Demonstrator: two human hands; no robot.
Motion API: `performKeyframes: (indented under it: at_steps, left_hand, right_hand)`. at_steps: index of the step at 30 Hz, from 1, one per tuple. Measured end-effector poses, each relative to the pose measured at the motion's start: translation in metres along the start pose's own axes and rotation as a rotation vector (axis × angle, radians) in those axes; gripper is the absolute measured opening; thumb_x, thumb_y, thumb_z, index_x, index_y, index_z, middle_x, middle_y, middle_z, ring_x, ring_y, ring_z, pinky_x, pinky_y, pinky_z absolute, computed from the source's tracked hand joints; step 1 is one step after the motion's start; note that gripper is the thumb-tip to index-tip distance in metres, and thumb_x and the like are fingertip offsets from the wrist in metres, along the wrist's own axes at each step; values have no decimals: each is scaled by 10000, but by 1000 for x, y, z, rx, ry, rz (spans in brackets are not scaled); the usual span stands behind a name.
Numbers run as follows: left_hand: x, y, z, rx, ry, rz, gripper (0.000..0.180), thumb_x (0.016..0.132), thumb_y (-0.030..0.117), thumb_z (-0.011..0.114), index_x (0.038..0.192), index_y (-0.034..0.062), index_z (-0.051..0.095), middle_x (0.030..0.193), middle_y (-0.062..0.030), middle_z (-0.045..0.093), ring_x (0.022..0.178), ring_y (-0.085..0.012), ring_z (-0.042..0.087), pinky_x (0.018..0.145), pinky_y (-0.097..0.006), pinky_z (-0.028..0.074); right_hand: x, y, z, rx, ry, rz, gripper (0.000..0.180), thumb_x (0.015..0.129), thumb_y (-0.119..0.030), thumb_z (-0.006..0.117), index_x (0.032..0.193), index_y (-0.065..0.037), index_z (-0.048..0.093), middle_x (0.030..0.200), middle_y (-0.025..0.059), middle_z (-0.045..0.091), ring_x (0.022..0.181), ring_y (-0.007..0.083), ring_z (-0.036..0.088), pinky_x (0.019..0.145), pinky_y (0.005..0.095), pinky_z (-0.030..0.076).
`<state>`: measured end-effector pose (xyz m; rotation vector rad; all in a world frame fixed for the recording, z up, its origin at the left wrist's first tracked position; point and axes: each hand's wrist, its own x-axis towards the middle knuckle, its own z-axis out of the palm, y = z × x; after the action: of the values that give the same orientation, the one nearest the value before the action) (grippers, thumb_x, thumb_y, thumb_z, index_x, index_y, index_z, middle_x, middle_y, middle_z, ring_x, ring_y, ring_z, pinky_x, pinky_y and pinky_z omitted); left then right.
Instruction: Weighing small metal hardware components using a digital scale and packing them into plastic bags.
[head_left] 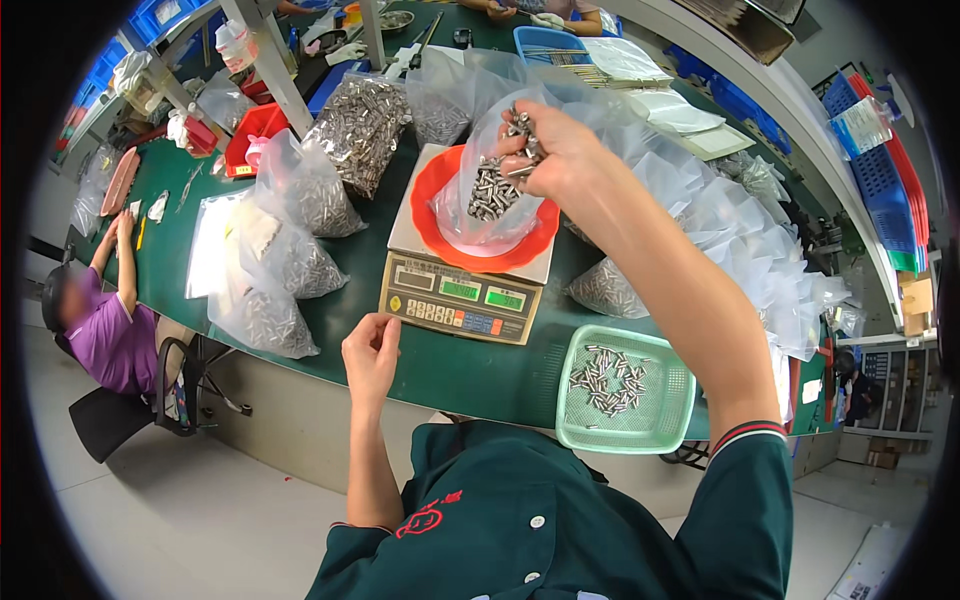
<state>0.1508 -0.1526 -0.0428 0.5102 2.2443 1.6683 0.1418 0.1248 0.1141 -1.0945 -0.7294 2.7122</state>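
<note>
Head view, left to right, as seen from where I stand.

Item: co-worker in a purple shirt (118,340), seated, hands resting on the green counter (450,388).
Item: clear plastic bags (312,270), filled with small metal parts, grouped left of the scale; a larger packed bag (360,130) behind.
Item: left hand (370,350), just beside the scale's front left corner; fingers bent inward, palm hidden. Whether they are fully closed or hold anything, I cannot tell.
Item: digital counting scale (460,305), displays lit; on its pan an orange-red basin (428,195), scalloped, lined with an open clear bag (455,205) part-filled with short silvery metal pins (493,195).
Item: right hand (560,150), raised above that bag; fingers curled around a handful of the same pins, some showing between fingers and thumb.
Item: mint-green plastic basket (572,432), loose pins inside.
Item: further filled bags (610,290), right of the scale.

Step in hand, by my judgement: handling pins by the handful over the weighed bag; adding or removing, unclear. The next move calls for a controlled grip, lest pins spill.
</note>
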Motion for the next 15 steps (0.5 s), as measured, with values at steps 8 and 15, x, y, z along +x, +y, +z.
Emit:
performKeyframes:
  at_steps: [8,15]
  left_hand:
    - [2,-1,-12,10,-5,-4,147,839,100,564,804,-42,572,579,2,524,477,-35,451,432,-184,361]
    - [-3,-6,-7,16,-32,-28,151,842,103,566,805,-43,570,585,-1,529,481,-36,452,431,-186,361]
  right_hand:
    - [-3,12,30,-712,235,-160,580,870,-297,441,1314,-37,174,1306,272,165,1181,418,217,906,554,219]
    - [-93,2,13,-850,-100,-457,522,888,-301,441,1265,49,349,1230,255,422,1092,296,482,903,379,396]
